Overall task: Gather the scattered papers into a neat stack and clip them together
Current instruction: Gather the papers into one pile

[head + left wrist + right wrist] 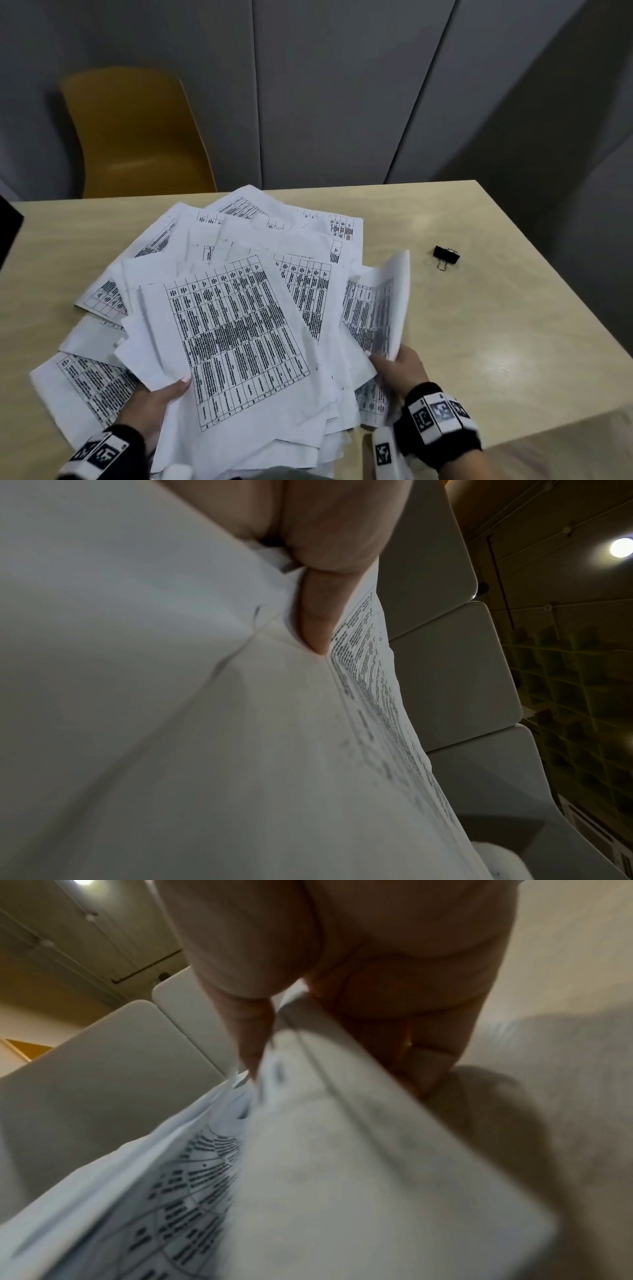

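Observation:
Several printed white papers (239, 325) lie fanned in a loose heap across the wooden table (496, 325). My left hand (161, 397) grips the near left corner of the top sheets, thumb on top; the left wrist view shows the thumb (318, 623) pressed on paper (171, 723). My right hand (400, 366) pinches the near edge of a sheet (383, 308) that curls upward at the heap's right side. The right wrist view shows the thumb (253, 1031) on that sheet (342, 1177). A black binder clip (446, 255) lies on the table to the right, apart from both hands.
A yellow chair (137, 137) stands behind the table's far left edge. Grey wall panels (342, 85) rise beyond the table. The table's right edge (565, 291) runs diagonally, close past the clip. A dark object (8, 233) shows at the far left.

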`<move>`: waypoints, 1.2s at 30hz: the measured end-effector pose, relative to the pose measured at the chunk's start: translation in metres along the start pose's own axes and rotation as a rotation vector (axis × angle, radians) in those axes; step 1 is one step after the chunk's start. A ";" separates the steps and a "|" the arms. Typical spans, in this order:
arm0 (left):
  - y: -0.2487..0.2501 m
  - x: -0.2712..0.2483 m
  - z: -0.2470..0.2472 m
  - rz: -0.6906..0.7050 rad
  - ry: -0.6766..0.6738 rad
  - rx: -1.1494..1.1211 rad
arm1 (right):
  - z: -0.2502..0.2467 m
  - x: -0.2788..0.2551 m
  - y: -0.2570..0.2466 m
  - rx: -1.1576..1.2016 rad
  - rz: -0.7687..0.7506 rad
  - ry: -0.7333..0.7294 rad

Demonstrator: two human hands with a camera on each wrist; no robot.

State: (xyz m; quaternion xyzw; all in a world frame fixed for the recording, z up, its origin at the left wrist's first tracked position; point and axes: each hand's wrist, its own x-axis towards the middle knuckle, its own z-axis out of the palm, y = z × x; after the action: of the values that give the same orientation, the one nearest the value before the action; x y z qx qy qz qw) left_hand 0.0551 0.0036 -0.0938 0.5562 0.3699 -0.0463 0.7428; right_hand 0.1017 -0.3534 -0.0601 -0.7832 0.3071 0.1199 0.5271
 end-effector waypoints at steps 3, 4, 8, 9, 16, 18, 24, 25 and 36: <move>0.001 -0.005 0.001 0.004 -0.008 -0.018 | -0.002 -0.002 -0.004 0.155 -0.017 0.139; 0.002 -0.006 0.001 0.002 0.007 -0.014 | -0.007 -0.002 -0.008 0.160 -0.025 0.233; 0.011 -0.015 0.007 -0.042 0.032 -0.051 | -0.022 0.006 -0.018 -0.019 0.010 0.246; 0.016 -0.020 0.013 -0.041 0.053 -0.077 | -0.021 0.010 -0.016 -0.070 0.028 0.173; 0.007 -0.009 0.004 -0.033 0.028 -0.153 | -0.014 0.015 -0.020 -0.070 -0.004 0.088; 0.002 0.000 -0.002 -0.048 0.020 -0.110 | -0.020 0.017 -0.029 0.035 -0.034 0.282; -0.003 0.008 -0.007 -0.022 0.025 -0.073 | -0.031 0.021 -0.067 0.299 -0.187 0.553; -0.004 0.008 -0.007 -0.030 0.026 -0.084 | -0.029 0.020 -0.071 0.337 -0.210 0.571; 0.002 0.000 0.000 -0.067 0.036 -0.108 | 0.014 0.022 -0.077 0.305 -0.179 0.438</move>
State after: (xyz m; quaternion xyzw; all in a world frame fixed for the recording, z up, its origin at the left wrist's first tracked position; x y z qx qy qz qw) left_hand 0.0562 0.0048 -0.0922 0.5032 0.4035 -0.0410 0.7631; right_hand 0.1675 -0.3285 -0.0193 -0.7259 0.3579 -0.1467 0.5687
